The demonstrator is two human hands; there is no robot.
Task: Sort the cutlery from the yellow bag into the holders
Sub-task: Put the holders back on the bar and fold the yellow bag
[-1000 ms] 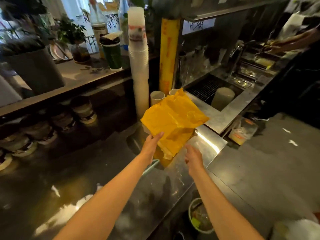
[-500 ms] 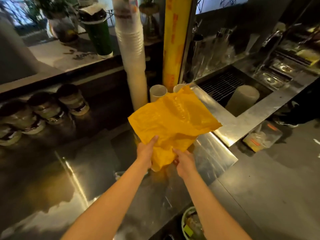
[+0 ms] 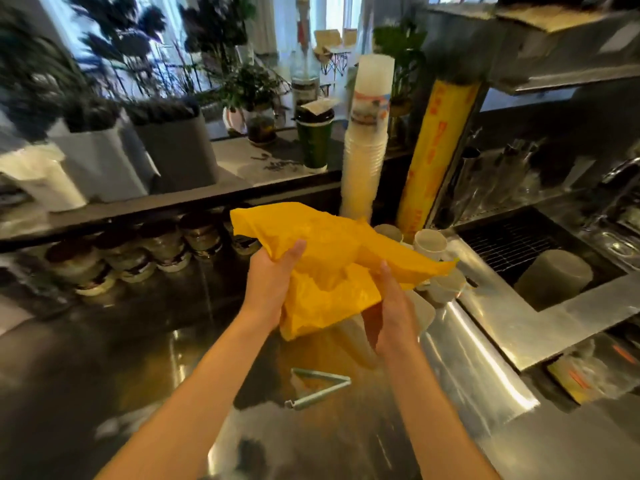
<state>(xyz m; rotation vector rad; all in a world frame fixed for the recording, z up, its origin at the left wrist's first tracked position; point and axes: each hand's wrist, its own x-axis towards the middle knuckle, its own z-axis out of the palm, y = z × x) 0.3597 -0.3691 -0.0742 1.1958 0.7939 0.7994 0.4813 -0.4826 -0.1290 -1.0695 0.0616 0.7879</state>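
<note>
The crumpled yellow bag (image 3: 332, 258) is held up above the steel counter (image 3: 346, 427). My left hand (image 3: 273, 282) grips its left side with the thumb over the top. My right hand (image 3: 391, 313) grips its lower right part, fingers curled under the plastic. Whatever is inside the bag is hidden. Behind the bag stand white cup-like holders: one (image 3: 429, 242) to the right and another (image 3: 446, 287) lower down, partly covered by the bag. No cutlery shows.
A metal clip or tongs (image 3: 320, 388) lies on the counter under the bag. A tall stack of cups (image 3: 367, 140) and a yellow film roll (image 3: 436, 157) stand behind. A sunken sink (image 3: 540, 268) with a grey container lies right. Jars (image 3: 138, 258) line the left shelf.
Both hands have closed in on the bag and lifted it nearer to me. My right hand, free a second ago, now grips the bag's lower part. My view has tilted up.
</note>
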